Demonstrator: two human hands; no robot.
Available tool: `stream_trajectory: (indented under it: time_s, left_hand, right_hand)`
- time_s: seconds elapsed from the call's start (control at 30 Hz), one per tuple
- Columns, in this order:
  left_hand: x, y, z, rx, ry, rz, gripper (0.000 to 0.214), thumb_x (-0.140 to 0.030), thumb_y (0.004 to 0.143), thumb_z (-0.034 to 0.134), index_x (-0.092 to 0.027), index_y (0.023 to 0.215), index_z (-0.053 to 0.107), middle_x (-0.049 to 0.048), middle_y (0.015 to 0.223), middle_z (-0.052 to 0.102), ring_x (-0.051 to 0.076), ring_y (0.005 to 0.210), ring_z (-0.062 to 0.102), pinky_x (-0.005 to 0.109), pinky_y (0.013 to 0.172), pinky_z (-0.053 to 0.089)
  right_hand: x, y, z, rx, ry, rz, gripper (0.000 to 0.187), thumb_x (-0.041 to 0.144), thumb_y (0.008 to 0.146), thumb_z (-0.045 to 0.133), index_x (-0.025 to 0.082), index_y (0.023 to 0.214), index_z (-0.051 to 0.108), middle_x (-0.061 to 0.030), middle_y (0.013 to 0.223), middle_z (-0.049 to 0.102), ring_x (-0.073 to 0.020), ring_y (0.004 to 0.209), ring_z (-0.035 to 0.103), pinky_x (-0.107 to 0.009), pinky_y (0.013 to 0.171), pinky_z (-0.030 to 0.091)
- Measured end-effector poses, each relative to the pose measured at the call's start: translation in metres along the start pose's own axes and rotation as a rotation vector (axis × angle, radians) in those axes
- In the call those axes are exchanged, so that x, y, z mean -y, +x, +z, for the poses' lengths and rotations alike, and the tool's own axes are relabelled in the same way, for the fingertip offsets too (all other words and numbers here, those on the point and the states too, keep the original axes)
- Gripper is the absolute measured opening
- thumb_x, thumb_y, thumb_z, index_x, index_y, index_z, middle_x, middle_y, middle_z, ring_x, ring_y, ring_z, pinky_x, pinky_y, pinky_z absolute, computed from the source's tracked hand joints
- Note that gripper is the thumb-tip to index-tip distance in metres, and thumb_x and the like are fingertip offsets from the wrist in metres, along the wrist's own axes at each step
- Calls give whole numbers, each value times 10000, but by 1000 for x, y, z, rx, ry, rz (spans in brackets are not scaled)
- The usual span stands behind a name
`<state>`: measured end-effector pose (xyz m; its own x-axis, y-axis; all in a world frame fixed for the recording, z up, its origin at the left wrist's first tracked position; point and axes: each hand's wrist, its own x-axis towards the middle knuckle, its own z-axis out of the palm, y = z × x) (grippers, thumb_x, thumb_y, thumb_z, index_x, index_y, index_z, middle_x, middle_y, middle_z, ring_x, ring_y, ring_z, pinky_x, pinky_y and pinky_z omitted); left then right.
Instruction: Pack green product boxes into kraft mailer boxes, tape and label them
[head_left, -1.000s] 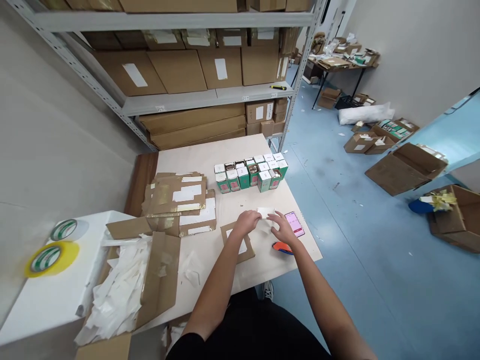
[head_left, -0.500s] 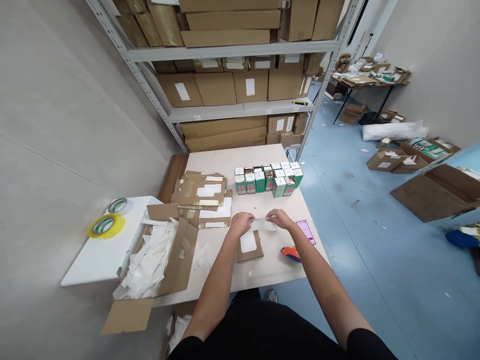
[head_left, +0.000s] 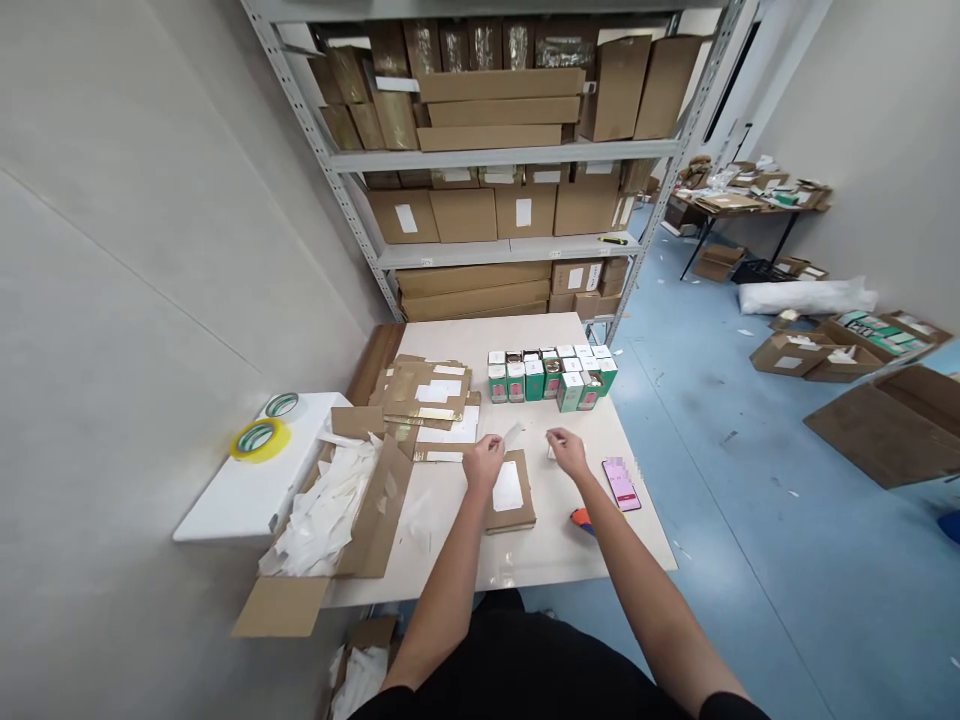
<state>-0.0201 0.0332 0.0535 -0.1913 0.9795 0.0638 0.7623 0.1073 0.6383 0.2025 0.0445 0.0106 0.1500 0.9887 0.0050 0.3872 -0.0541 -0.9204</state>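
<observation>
Head view: pale table (head_left: 551, 560), green-and-white cartons (head_left: 534, 380) ranged across it.
Left hand (head_left: 484, 463): fingertips pinched on a translucent strip (head_left: 514, 434).
Right hand (head_left: 568, 452): fingers narrow — small white piece (head_left: 551, 453) beside them; whether gripped, cannot tell.
Cardboard parcel (head_left: 516, 506): flat on table, just beside left hand, white label (head_left: 507, 485) uppermost.
Phone (head_left: 622, 485): right of right hand — on table.
</observation>
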Motion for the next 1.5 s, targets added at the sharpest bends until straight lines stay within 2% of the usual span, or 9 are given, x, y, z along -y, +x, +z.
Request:
stream_trajectory:
  time_s: [0.1,0.27,0.33,0.43,0.53,0.6,0.7,0.93,1.5]
  left_hand:
    - [-11,-32,18,-30,-90,190,204,-296,959,579,-261,949,780,73,1035,802,233,1002,732,327,944,515]
    - [-18,-77,26,153,-317,492,106,-296,880,685,-285,945,768,112,1148,760,301,1188,671,483,1096,485]
    - [-16,-87,24,129,-357,439,89,-307,850,720,-282,929,752,115,1171,742,306,1216,649,509,1110,477]
    - [-8,-92,20,45,-457,187,199,-351,802,757,-241,954,691,118,1127,724,289,1127,676,467,974,552]
    - [2,-91,17,267,-723,14,389,-420,683,843,-213,900,596,48,873,705,218,833,706,345,746,572]
    - [5,-92,12,319,-889,-54,461,-439,629,877,-212,851,541,-8,756,659,163,703,668,291,691,541]
    - [1,-98,4,165,-1012,-133,497,-431,611,891,-214,835,505,-29,758,642,132,704,655,266,716,523]
    - [-24,-115,-9,-1,-1068,-170,471,-447,662,851,-226,874,494,-30,800,627,131,749,653,277,767,532]
    - [-30,-117,-8,-8,-1077,-178,450,-446,680,849,-220,873,512,-17,798,635,137,738,651,272,726,525]
  right_hand:
    - [16,-35,27,181,274,2,451,646,858,605,218,902,741,-64,874,763,-253,917,697,-359,838,556]
    - [27,-74,29,-40,456,117,459,674,788,645,219,844,653,-29,792,708,-211,773,639,-325,724,531]
    - [25,-82,16,-70,458,159,437,659,770,646,224,810,630,-24,738,685,-208,728,617,-323,691,519]
    - [21,-92,-3,32,465,172,393,615,739,682,228,767,614,-21,692,674,-207,693,605,-326,673,510]
    - [23,-104,-13,102,498,150,377,589,739,698,220,794,646,-24,722,696,-204,707,621,-329,695,512]
    - [27,-114,-16,94,527,139,384,574,750,710,212,879,687,-29,776,720,-206,753,649,-331,733,519]
    - [33,-132,-19,94,531,160,390,544,761,734,210,962,725,-45,845,749,-211,802,692,-339,768,526]
    - [45,-154,-27,131,534,160,298,497,751,759,214,838,735,-77,916,795,-221,804,723,-349,771,552]
    - [59,-151,-30,117,544,110,296,512,779,724,224,807,664,-59,830,778,-213,778,711,-328,737,526]
